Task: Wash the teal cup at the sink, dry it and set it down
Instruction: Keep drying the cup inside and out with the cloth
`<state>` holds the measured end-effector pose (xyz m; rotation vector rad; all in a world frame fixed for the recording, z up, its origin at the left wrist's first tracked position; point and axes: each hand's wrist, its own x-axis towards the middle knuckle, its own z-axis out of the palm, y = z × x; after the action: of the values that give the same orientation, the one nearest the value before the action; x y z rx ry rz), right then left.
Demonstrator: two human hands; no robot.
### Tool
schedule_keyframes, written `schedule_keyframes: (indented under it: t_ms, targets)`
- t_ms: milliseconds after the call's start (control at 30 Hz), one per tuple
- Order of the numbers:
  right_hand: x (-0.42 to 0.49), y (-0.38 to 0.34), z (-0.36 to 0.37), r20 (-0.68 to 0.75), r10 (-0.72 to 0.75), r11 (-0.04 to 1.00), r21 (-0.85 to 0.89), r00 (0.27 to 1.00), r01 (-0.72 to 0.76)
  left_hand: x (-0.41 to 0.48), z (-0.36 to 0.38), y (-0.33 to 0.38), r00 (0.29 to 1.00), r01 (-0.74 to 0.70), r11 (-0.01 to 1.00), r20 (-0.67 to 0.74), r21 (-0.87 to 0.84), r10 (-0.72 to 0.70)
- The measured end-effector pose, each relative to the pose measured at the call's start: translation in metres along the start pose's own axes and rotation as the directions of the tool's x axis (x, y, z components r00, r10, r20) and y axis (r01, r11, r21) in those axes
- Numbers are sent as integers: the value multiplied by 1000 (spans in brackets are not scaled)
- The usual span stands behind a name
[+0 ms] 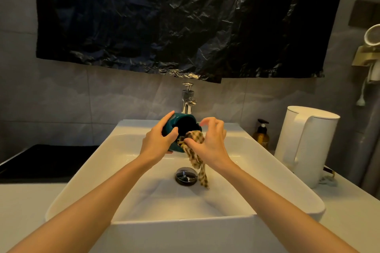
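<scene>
Cup point(169, 129) held on its side over the far half of the sink point(98, 172), a checked cloth point(193, 150) at its mouth.

The cup's long axis runs from the base, up and far-left, to the dark mouth, which faces the person and a little right. The left hand point(158, 142) grips its side with fingers curled round it. The right hand point(210, 142) pinches the cloth at the cup's lower rim, index finger raised. The cloth's tail hangs down past the drain point(186, 176). A chrome tap point(188, 98) stands just behind the cup at the sink's far edge. On the table's point(24, 201) right side stand an amber pump bottle point(261, 134), its label too small to read, and a white kettle point(306, 144). A black hob point(41, 160) lies at the left edge. A crinkled black sheet point(185, 16) covers the wall above.
</scene>
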<state>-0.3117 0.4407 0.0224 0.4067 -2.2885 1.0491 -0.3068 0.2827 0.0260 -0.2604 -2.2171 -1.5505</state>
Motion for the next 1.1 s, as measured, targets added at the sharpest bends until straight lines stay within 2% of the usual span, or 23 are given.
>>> schedule_keyframes:
  t_ms: [100, 167, 200, 233, 267, 300, 367, 433, 500, 533, 600, 667, 733, 767, 800, 867, 933, 1000, 1033, 1100]
  targets:
    - [5, 5, 0, 64, 321, 945, 49, 945, -324, -3, 3, 2, 997, -72, 997, -19, 39, 73]
    - [9, 9, 0, 221, 487, 839, 150, 845, -522, -4, 5, 3, 993, -110, 993, -27, 47, 112]
    - [12, 8, 2, 335, 557, 740, 213, 760, -637, -4, 7, 2, 992, -118, 992, -28, 46, 120]
    - [14, 6, 4, 449, 597, 630, 251, 665, -735, -4, 8, 2, 992, -123, 991, -27, 46, 124]
    - [16, 7, 7, 534, 591, 546, 287, 605, -787, -5, 9, 2, 992, -124, 991, -23, 49, 126]
    - [20, 9, 11, 593, 557, 493, 327, 581, -806, -5, 10, 2, 992, -123, 991, -19, 54, 125]
    - [24, 10, 15, 646, 478, 468, 386, 595, -795, -6, 10, 2, 993, -116, 991, -13, 68, 117]
    - [24, 11, 16, 629, 468, 485, 403, 620, -776, -5, 9, 1, 993, -116, 990, 4, 79, 116]
    - [24, 11, 16, 581, 493, 532, 388, 648, -752, -4, 9, 2, 994, -103, 993, 30, 57, 102]
    - [24, 10, 16, 536, 509, 590, 352, 673, -727, -5, 9, 3, 996, -86, 996, 40, 35, 85]
    - [23, 10, 14, 388, 496, 775, 206, 777, -597, -6, 10, 4, 997, -60, 998, 54, 6, 59]
    - [21, 12, 9, 229, 355, 922, 73, 906, -379, -6, 10, 5, 995, -65, 998, 72, 9, 64]
    - [20, 14, 6, 148, 187, 981, 21, 971, -192, -6, 9, 6, 994, -77, 997, 79, 10, 76]
    - [18, 13, 6, 138, 154, 987, 21, 978, -159, -5, 8, 6, 994, -84, 996, 75, 15, 82]
    - [18, 14, 8, 137, 166, 984, 48, 976, -174, -5, 8, 6, 994, -92, 996, 70, 24, 90]
    - [18, 12, 12, 205, 302, 928, 162, 931, -337, -6, 7, 7, 994, -102, 994, 54, 45, 99]
    - [19, 9, 15, 359, 442, 767, 325, 822, -554, -6, 6, 6, 996, -83, 996, 39, 38, 81]
    - [18, 5, 13, 538, 455, 553, 453, 709, -699, -6, 6, 5, 997, -72, 997, 29, 37, 71]
    - [18, 5, 12, 583, 439, 502, 471, 683, -725, -5, 6, 5, 997, -75, 996, 33, 48, 73]
    - [19, 8, 13, 589, 434, 513, 461, 682, -724, -5, 7, 5, 996, -75, 996, 62, 50, 71]
